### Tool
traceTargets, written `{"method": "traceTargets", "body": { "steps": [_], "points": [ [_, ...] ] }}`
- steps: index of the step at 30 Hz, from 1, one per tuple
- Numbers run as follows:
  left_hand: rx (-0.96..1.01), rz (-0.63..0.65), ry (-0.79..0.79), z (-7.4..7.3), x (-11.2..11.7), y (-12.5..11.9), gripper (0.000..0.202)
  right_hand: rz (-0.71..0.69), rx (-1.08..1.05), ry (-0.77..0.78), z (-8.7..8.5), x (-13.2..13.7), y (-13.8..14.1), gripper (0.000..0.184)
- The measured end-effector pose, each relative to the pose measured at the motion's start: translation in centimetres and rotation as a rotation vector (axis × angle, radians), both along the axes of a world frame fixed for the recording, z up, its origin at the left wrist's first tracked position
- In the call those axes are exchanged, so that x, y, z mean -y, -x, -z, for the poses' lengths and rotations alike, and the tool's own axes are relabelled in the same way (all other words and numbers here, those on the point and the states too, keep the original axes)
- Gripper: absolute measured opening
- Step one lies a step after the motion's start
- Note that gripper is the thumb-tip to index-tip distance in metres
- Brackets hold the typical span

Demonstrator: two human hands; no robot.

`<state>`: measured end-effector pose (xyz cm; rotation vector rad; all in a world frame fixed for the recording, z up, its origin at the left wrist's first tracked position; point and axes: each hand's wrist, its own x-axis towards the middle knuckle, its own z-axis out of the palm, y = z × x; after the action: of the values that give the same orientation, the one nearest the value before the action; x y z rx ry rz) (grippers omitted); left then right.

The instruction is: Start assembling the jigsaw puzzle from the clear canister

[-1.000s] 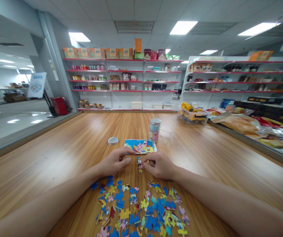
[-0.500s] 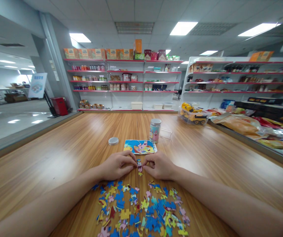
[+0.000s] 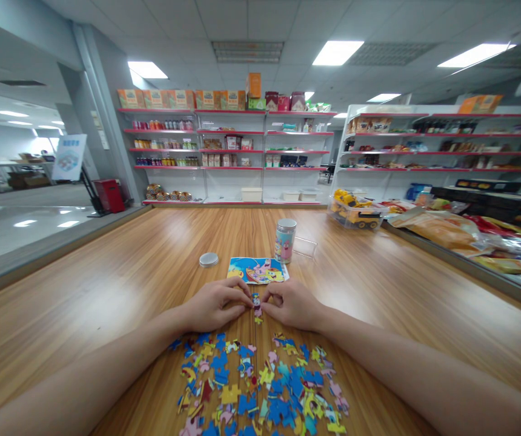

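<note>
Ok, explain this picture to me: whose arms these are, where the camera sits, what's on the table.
There is no machine here: a person wears one camera on the head, looking forward and down, so both arms are their own. The left hand and right hand meet over the wooden table, their fingers pinching a few joined pieces between them. Loose puzzle pieces lie nearer the person. Beyond the hands lie a picture card, a round lid and a printed tin. Shop shelves stand behind.
</note>
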<state>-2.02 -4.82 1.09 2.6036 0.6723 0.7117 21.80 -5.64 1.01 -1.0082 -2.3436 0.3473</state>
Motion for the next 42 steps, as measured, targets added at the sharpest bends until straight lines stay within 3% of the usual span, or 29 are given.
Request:
{"method": "traceTargets", "body": {
  "steps": [12, 18, 21, 30, 34, 42],
  "points": [
    [0.092, -0.041, 0.126, 0.0, -0.4, 0.0, 0.02, 0.017, 0.018, 0.008, 0.1, 0.0, 0.1, 0.009],
    [0.108, -0.114, 0.377, 0.3, -0.6, 0.0, 0.028, 0.024, 0.024, 0.004, 0.2, 0.1, 0.1, 0.009],
    [0.102, -0.105, 0.409, 0.4, -0.6, 0.1, 0.037, 0.025, 0.036, -0.001, 0.1, 0.1, 0.1, 0.009],
    [0.084, 0.138, 0.392, -0.4, 0.1, 0.3, 0.026, 0.022, 0.035, -0.008, 0.2, 0.1, 0.0, 0.007],
    [0.015, 0.195, 0.453, -0.5, 0.6, 0.0, 0.029, 0.019, 0.035, 0.013, 0.2, 0.1, 0.0, 0.007],
    [-0.083, 0.3, 0.359, -1.6, 0.8, -0.2, 0.02, 0.011, 0.028, 0.0, 0.2, 0.1, 0.0, 0.007]
  ]
}}
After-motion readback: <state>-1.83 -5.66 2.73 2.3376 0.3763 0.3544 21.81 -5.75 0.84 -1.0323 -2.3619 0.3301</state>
